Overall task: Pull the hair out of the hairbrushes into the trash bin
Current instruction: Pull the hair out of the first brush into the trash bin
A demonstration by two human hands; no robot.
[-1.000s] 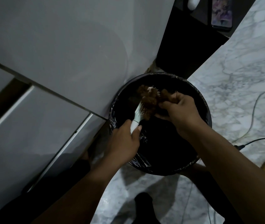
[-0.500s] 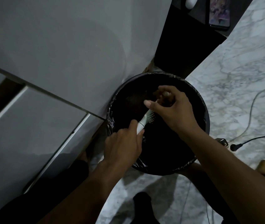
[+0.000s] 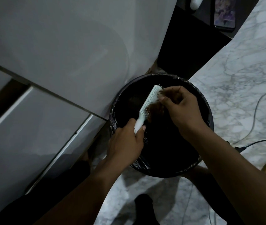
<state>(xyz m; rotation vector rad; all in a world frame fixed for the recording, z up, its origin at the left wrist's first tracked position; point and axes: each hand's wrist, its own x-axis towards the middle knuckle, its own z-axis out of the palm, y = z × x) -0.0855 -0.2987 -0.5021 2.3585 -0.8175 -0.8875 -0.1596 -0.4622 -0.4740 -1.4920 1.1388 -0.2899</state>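
Hair (image 3: 155, 109) clings brown among the bristles of the hairbrush (image 3: 146, 108), held over the trash bin (image 3: 209, 114). Left hand (image 3: 125, 143) grips the handle; right hand (image 3: 181, 106) pinches the clump. Best pull steadily outward along the bristles, staying above the bin's middle.

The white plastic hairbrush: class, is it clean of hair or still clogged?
Still clogged. A brown hair clump clings to the white plastic hairbrush bristles, where the right hand pinches over the black lined trash bin.
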